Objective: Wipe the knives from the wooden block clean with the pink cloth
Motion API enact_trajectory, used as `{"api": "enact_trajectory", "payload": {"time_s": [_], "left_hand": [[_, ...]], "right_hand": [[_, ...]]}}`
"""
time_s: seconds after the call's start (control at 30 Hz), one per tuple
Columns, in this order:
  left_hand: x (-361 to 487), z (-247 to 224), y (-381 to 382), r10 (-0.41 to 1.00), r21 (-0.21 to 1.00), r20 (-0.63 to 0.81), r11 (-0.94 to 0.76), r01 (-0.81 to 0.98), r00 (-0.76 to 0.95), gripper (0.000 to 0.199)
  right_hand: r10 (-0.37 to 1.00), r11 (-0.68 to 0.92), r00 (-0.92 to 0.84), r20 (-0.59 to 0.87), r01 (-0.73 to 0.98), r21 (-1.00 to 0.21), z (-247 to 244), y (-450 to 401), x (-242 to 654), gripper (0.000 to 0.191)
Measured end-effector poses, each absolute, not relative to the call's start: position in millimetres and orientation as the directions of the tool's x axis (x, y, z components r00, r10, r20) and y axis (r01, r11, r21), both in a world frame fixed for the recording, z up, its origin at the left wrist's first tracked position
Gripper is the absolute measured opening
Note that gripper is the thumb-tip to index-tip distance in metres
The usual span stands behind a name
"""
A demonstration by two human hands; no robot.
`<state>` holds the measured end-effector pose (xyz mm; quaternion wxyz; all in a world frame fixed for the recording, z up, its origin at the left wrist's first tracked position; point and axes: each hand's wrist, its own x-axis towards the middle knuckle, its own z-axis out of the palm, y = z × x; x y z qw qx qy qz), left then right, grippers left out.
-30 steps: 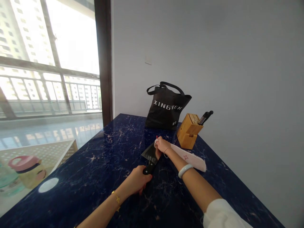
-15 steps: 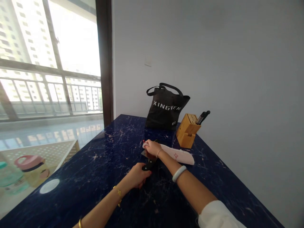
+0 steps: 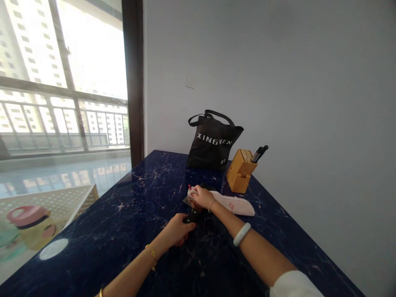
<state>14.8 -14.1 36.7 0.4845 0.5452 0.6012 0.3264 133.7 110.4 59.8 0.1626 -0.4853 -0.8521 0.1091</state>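
Observation:
My left hand (image 3: 179, 227) is closed around the black riveted handle of a knife (image 3: 192, 217), low over the dark blue tabletop. The knife's broad blade reaches away from me and is partly hidden under my right hand (image 3: 202, 197). Pinched in my right hand is one end of a pale pink cloth (image 3: 236, 204), held against the blade. The rest of the cloth lies long and narrow on the table to the right, with a star-shaped mark on it. A small red bit shows at the cloth's gripped end.
A black tote bag (image 3: 213, 144) stands at the back of the blue marbled table (image 3: 136, 206). Right of it is a wooden knife block (image 3: 241, 171) with black handles sticking out. A perforated white basket (image 3: 80, 202) with bottles (image 3: 32, 227) sits left of the table.
My right hand and the gripped cloth end have shifted slightly right along the blade. The left hand stays on the handle. The whole view has drifted a little.

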Motion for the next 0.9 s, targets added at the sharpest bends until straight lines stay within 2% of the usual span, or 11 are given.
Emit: {"api": "enact_trajectory", "payload": {"time_s": [0.17,0.3,0.4,0.57,0.7,0.77,0.9], "left_hand": [[14,35,-12,0.962,0.951,-0.236,0.199,0.237,0.14,0.022],[14,38,-15,0.953,0.963,-0.237,0.205,0.176,0.188,0.027],[12,46,-18,0.931,0.959,-0.283,0.273,0.073,0.232,0.035],[11,61,-20,0.916,0.935,-0.285,0.331,-0.13,0.283,0.032],[10,68,-21,0.89,0.82,-0.314,0.43,-0.377,0.331,0.032],[11,69,-21,0.893,0.775,-0.309,0.436,-0.459,0.327,0.038],[19,66,-15,0.905,0.756,-0.3,0.417,-0.504,0.301,0.057]], "right_hand": [[0.8,0.591,-0.541,0.258,0.643,-0.487,47,72,158,0.017],[0.833,0.542,-0.483,0.27,0.617,-0.57,44,56,170,0.012],[0.846,0.526,-0.433,0.311,0.586,-0.616,45,52,167,0.011],[0.819,0.574,-0.384,0.427,0.55,-0.607,45,48,158,0.011],[0.803,0.596,-0.378,0.461,0.528,-0.605,48,45,162,0.012],[0.797,0.604,-0.374,0.475,0.514,-0.609,52,41,166,0.013],[0.775,0.631,-0.399,0.489,0.484,-0.606,63,25,165,0.013]]}}
